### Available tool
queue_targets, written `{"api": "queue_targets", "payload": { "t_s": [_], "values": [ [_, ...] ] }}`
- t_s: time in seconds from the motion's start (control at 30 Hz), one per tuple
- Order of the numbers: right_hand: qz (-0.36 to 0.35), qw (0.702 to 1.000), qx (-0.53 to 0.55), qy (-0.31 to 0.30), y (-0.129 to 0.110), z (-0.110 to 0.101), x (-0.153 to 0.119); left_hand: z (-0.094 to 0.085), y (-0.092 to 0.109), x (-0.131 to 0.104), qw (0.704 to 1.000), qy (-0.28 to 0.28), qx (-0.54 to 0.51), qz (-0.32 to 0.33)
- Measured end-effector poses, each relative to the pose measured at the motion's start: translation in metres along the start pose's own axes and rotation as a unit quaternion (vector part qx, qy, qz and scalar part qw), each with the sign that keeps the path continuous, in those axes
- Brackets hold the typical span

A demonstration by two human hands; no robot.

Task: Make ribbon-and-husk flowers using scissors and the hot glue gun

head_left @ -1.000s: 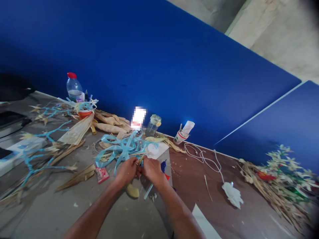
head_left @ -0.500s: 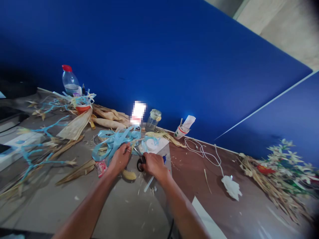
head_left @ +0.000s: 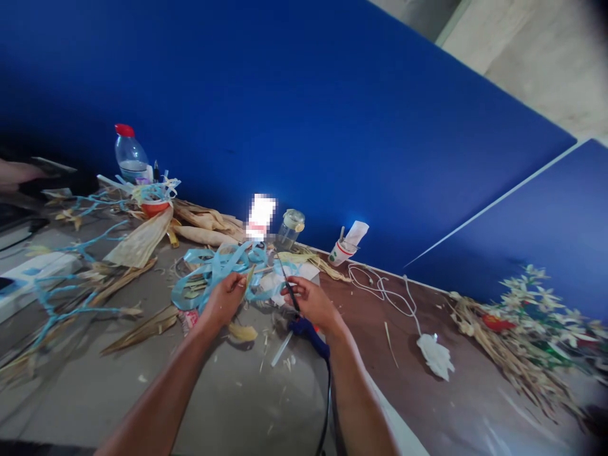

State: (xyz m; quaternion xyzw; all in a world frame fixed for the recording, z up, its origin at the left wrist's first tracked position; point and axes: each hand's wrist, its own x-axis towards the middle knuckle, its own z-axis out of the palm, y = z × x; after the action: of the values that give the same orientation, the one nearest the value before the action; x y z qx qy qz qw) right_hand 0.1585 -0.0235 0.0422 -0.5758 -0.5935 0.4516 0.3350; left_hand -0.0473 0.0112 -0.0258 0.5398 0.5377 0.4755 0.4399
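My left hand [head_left: 227,297] is closed, pinching a small strip of pale dried husk [head_left: 249,282] between thumb and fingers. To its right, my right hand [head_left: 311,303] holds dark-handled scissors [head_left: 292,296], their blades pointing up and away from me. The two hands are apart. Beyond my left hand lies a tangle of light blue ribbon [head_left: 213,269]. Below my right wrist sits a blue glue gun [head_left: 310,337], partly covered by the forearm. A curled yellowish husk piece [head_left: 242,332] rests between the forearms, near a white stick [head_left: 282,349].
Husk flowers on blue stems [head_left: 61,310] spread across the left side. A bottle [head_left: 130,155], a glass jar [head_left: 289,229] and a paper cup [head_left: 342,252] stand along the blue partition. At right lie a white cable [head_left: 380,288] and a flower bunch [head_left: 536,323]. A person's arm shows far left.
My right hand has drawn away to the right from my left hand, and the scissors now point more upright. More of the glue gun shows. An arm has appeared at the left edge.
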Motion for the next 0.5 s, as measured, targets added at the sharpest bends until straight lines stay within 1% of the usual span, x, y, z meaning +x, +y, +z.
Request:
{"api": "queue_targets", "payload": {
  "t_s": [0.07, 0.13, 0.17, 0.23, 0.33, 0.37, 0.43, 0.5],
  "values": [
    [-0.016, 0.992, 0.124, 0.0, -0.007, -0.001, -0.001, -0.002, 0.003, -0.002, 1.0, -0.008, -0.002, 0.012],
    [-0.03, 0.983, 0.179, 0.014, -0.012, 0.002, 0.001, -0.003, 0.006, -0.004, 1.0, 0.003, -0.007, 0.023],
    [-0.034, 0.982, 0.185, 0.019, -0.012, 0.006, 0.003, -0.004, 0.007, -0.004, 1.0, 0.011, -0.005, 0.027],
    [-0.04, 0.986, 0.163, 0.023, -0.008, 0.015, 0.009, -0.006, 0.009, -0.006, 0.999, 0.026, 0.01, 0.036],
    [-0.049, 0.994, 0.098, 0.014, 0.004, 0.036, 0.016, -0.006, 0.012, -0.006, 0.995, 0.049, 0.08, 0.044],
    [-0.046, 0.995, 0.093, 0.012, 0.009, 0.043, 0.017, -0.006, 0.012, -0.006, 0.991, 0.057, 0.108, 0.044],
    [-0.034, 0.989, 0.138, 0.029, 0.014, 0.058, 0.019, -0.004, 0.015, -0.007, 0.986, 0.07, 0.148, 0.044],
    [-0.032, 0.971, 0.226, 0.074, 0.015, 0.069, 0.022, -0.001, 0.017, -0.01, 0.983, 0.072, 0.162, 0.048]
  ]
}}
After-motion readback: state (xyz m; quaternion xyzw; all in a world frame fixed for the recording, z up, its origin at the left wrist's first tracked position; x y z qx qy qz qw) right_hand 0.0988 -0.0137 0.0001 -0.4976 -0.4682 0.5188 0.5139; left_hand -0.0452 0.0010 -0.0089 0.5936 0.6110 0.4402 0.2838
